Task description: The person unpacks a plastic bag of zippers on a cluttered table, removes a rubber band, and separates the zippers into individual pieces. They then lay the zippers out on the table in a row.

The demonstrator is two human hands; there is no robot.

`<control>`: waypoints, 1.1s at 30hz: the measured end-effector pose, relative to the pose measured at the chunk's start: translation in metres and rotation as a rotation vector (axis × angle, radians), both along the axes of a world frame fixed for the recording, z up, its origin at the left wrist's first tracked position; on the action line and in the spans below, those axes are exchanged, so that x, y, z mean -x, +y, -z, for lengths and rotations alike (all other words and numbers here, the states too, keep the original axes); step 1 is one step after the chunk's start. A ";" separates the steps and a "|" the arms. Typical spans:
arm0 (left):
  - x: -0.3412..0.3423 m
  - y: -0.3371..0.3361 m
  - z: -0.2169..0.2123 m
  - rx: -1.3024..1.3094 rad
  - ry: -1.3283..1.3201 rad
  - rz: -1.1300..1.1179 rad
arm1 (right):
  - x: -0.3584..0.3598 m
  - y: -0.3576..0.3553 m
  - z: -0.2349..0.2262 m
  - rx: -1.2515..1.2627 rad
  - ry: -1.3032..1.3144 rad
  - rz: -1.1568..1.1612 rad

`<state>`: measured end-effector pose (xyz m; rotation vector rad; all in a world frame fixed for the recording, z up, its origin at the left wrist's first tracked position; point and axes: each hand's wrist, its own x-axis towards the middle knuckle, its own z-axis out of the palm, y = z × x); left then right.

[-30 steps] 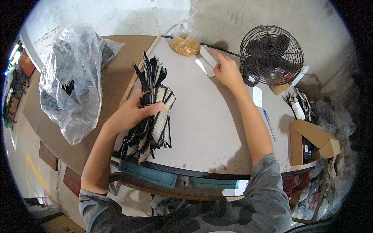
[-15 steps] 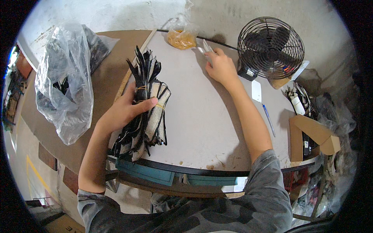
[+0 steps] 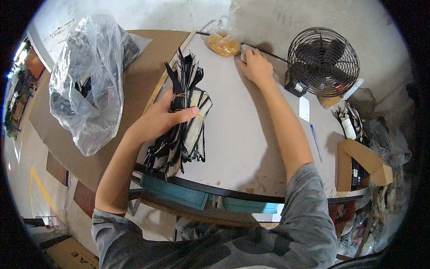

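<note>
My left hand (image 3: 165,117) is closed around a bundle of black and white fabric strips (image 3: 181,130), its thumb lying across them. Orange-tan rubber bands (image 3: 180,95) bind the strips. Dark frayed ends fan out at the top; the lower ends hang near the table's front edge. Across the table, my right hand (image 3: 257,67) has its fingers curled down at the back edge, beside a clear bag of yellow-orange rubber bands (image 3: 224,45). A narrow pale object (image 3: 242,50) shows at its fingertips, mostly covered, and I cannot make out its kind.
A large clear plastic bag (image 3: 87,107) with dark contents lies on the brown board at left. At right stand a black caged fan (image 3: 323,62), a white tag (image 3: 304,109), a blue pen (image 3: 316,142) and an open cardboard box (image 3: 345,166). Teal drawers (image 3: 174,193) sit under the table edge.
The view has shifted, so the scene sits farther right. My right hand has reached a little farther toward the back edge and now covers more of the pale object. The left hand keeps its hold.
</note>
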<state>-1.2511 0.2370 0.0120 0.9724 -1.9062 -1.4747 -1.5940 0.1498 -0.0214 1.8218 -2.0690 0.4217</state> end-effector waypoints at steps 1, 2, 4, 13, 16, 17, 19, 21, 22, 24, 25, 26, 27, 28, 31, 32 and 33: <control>-0.001 0.001 0.000 -0.013 0.008 -0.002 | -0.008 0.009 -0.005 -0.037 -0.018 -0.012; 0.000 0.000 0.000 -0.023 0.020 0.006 | -0.007 0.017 -0.004 0.051 0.039 -0.047; 0.003 -0.001 0.003 -0.023 0.051 0.016 | 0.002 0.036 -0.002 0.225 0.154 -0.111; 0.017 0.022 -0.001 0.077 0.345 -0.082 | -0.074 0.198 -0.029 -0.115 -0.930 -0.642; 0.015 0.033 -0.001 -0.106 0.481 -0.054 | -0.089 0.215 -0.020 -0.013 -1.001 -0.759; 0.012 0.035 0.001 -0.216 0.509 -0.028 | -0.093 0.215 -0.018 0.024 -0.993 -0.752; 0.017 0.041 0.012 0.020 0.427 -0.044 | -0.101 0.216 -0.016 0.100 -0.977 -0.738; 0.018 0.045 0.015 0.129 0.273 0.032 | -0.102 0.217 -0.011 0.098 -0.910 -0.680; 0.017 0.050 0.014 0.145 0.170 0.032 | -0.101 0.218 -0.012 0.135 -0.767 -0.680; 0.016 0.065 0.009 0.117 0.103 0.052 | -0.103 0.220 -0.013 0.179 -0.645 -0.638; 0.015 0.071 0.003 0.033 0.022 0.091 | -0.105 0.223 -0.018 0.222 -0.609 -0.618; 0.016 0.073 -0.003 0.029 -0.023 0.144 | -0.106 0.226 -0.025 0.262 -0.572 -0.599; 0.015 0.073 -0.001 0.070 -0.051 0.156 | -0.108 0.229 -0.030 0.301 -0.534 -0.580; 0.015 0.073 0.001 0.111 -0.078 0.167 | -0.109 0.230 -0.032 0.332 -0.583 -0.614; 0.015 0.074 -0.002 0.165 -0.048 0.201 | -0.105 0.230 -0.027 0.294 -0.765 -0.680; 0.012 0.074 -0.002 0.150 -0.098 0.187 | -0.104 0.231 -0.035 0.308 -0.672 -0.703; 0.010 0.072 0.000 0.137 -0.067 0.186 | -0.103 0.228 -0.036 0.334 -0.649 -0.746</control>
